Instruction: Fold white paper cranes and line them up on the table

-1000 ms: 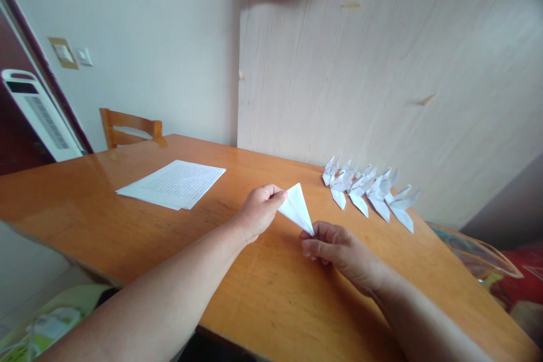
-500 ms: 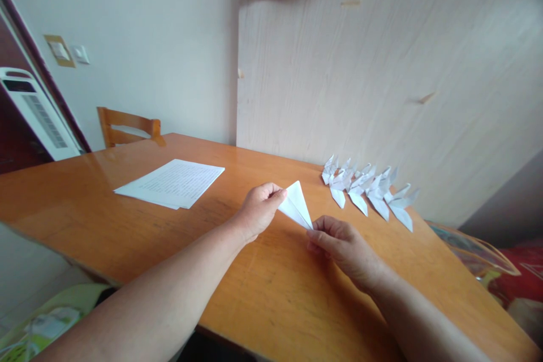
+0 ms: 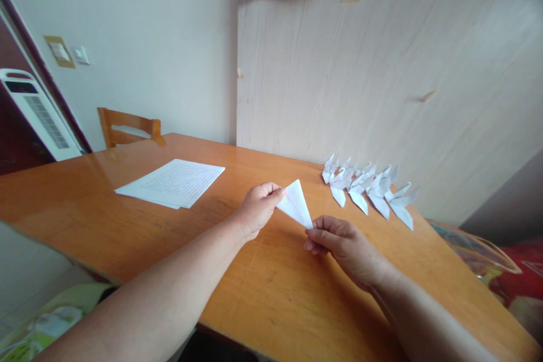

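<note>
Between my hands, a little above the table, is a white piece of folded paper (image 3: 296, 202), shaped like a narrow kite with a crease along it. My left hand (image 3: 261, 207) pinches its upper left corner between thumb and fingers. At the lower right, its pointed tip is gripped by my right hand (image 3: 333, 242), thumb on top and fingers curled beneath. Several folded white paper cranes (image 3: 362, 186) stand in a row beyond my right hand, near the wall.
A stack of written paper sheets (image 3: 172, 184) lies left on the wooden table (image 3: 263, 294). Behind the table are a wooden chair (image 3: 129, 124) and a pale board wall (image 3: 339, 79). Bags (image 3: 475, 246) sit past the right edge.
The folded paper has tilted slightly between my hands, and my right fingers have shifted a little at its tip. Both hands keep their hold; the cranes and sheets stay put.
</note>
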`<state>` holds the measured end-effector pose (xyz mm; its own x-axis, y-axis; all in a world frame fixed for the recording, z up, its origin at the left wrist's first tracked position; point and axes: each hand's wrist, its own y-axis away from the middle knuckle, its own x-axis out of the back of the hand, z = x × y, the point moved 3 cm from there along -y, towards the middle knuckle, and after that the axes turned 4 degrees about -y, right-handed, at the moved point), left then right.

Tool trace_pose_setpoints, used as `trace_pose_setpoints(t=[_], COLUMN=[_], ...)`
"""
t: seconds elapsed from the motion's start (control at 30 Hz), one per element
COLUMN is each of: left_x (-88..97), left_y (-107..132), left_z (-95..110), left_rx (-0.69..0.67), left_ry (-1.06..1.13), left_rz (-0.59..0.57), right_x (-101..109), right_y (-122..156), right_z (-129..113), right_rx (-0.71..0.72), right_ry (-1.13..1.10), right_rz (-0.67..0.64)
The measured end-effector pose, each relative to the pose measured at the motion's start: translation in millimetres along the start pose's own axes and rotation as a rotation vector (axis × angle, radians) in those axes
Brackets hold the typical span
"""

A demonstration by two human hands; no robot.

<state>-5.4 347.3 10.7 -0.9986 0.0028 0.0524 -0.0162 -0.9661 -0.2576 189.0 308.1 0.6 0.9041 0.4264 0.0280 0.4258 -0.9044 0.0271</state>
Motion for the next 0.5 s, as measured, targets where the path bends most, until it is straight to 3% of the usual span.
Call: trace_pose_setpoints(t=[0.23, 0.5], left_x=[2.2, 0.9], left_y=[0.1, 1.2], left_z=[-0.2, 2.6], left_rx=[0.014, 0.009], left_ry=[-0.038, -0.049], left_rz=[-0.006, -0.005], right_x=[0.7, 6.5], right_y=[-1.1, -3.3], right_z=[3.2, 7.5], right_rx=[-0.035, -0.043], right_ry=[-0.021, -0.087], right_rz=[-0.043, -0.007])
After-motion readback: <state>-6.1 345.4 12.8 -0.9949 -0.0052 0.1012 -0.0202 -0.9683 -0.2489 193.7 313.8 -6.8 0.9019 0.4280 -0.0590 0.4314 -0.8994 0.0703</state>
